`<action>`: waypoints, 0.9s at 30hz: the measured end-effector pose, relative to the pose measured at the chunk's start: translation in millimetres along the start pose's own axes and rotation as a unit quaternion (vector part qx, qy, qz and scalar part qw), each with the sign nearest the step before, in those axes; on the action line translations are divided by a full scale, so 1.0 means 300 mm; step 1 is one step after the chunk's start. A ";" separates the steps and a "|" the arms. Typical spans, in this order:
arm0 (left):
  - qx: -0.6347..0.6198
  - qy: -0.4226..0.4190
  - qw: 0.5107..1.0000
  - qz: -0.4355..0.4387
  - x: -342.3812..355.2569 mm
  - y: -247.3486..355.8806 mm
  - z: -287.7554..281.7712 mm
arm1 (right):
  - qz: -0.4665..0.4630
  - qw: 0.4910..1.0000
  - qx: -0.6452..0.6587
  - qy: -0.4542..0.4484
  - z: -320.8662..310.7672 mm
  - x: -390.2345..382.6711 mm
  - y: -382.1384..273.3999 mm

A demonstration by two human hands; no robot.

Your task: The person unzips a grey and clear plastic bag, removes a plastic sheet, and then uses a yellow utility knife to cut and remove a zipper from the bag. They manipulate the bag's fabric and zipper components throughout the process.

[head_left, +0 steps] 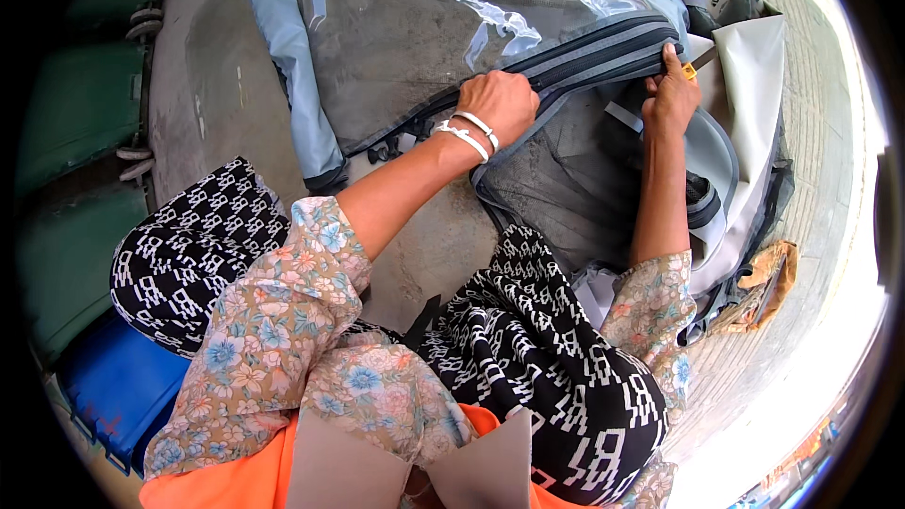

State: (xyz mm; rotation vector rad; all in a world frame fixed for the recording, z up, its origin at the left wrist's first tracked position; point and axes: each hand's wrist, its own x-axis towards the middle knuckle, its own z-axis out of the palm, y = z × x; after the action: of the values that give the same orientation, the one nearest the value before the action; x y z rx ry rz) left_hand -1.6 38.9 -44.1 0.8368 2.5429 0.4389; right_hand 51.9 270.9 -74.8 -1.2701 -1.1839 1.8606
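Observation:
A large sheet of clear plastic [396, 47], edged in grey-blue fabric, spreads across the ground before me. My left hand [500, 106] is closed on its grey fabric band [594, 55] with dark zip-like strips. At the band's right end is my right hand [671, 94], its index finger extended along the edge and the other fingers curled. From that hand sticks out a small tool with a yellow part [691, 71] and a dark flat strip; its exact kind is unclear. Dark mesh [575, 170] hangs below the band, between my forearms.
A rolled grey-blue fabric edge [300, 85] lies at the left. White and grey material [754, 75] bunches at the right, near a torn brown bag [768, 283]. Green panels [85, 123] and a blue container [123, 386] stand at far left. My patterned knees frame the lower area.

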 end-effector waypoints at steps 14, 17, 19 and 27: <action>-0.137 -0.434 0.888 -0.056 -0.135 -0.372 -0.221 | -0.006 0.993 -0.079 0.089 -0.067 0.309 0.125; 0.147 -0.349 0.919 0.111 -0.178 -0.506 -0.279 | -0.026 0.996 -0.065 0.061 -0.084 0.279 0.019; 0.222 -0.326 0.874 0.283 -0.273 -0.677 -0.338 | -0.020 0.999 -0.036 0.026 -0.037 0.278 0.007; 0.354 -0.531 0.743 0.203 -0.441 -0.882 -0.519 | -0.001 0.997 -0.037 0.061 -0.037 0.474 -0.050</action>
State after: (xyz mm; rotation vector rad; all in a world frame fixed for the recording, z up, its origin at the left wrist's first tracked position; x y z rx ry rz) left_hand -109.1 -271.5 18.0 1.3718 1.3567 -0.7805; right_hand 9.0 400.0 -120.6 -1.4019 -1.1979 1.7270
